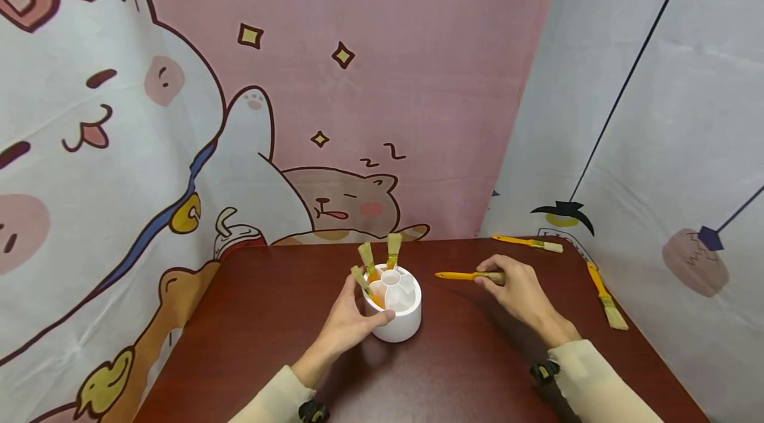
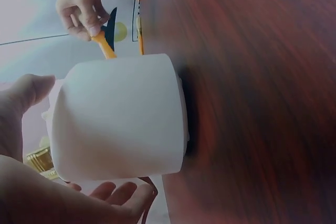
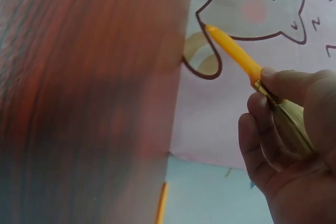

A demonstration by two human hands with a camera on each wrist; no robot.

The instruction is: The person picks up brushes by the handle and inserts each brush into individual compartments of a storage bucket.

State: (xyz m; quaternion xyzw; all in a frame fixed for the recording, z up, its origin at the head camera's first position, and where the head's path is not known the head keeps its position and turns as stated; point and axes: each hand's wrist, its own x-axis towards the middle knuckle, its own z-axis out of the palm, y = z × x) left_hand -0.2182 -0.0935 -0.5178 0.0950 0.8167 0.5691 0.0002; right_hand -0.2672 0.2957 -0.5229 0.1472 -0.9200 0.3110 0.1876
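Observation:
A white round pen holder (image 1: pixel 398 327) with several compartments stands on the table in the head view. My left hand (image 1: pixel 345 322) grips it from the left, thumb at the front rim and fingers around the far side. Three paintbrushes stand in it bristles up, one of them a brush (image 1: pixel 394 252) at the back. To the right, my right hand (image 1: pixel 520 287) pinches another paintbrush (image 1: pixel 456 275) near its metal band. Its yellow handle (image 3: pixel 233 51) points left toward the holder, and its bristles lie back under the palm.
Two more yellow-handled paintbrushes lie on the dark red table (image 1: pixel 268 317): one brush (image 1: pixel 528 243) along the back edge, another brush (image 1: pixel 605 297) along the right edge. A cartoon-printed cloth (image 1: pixel 418 78) hangs behind the table and at its sides.

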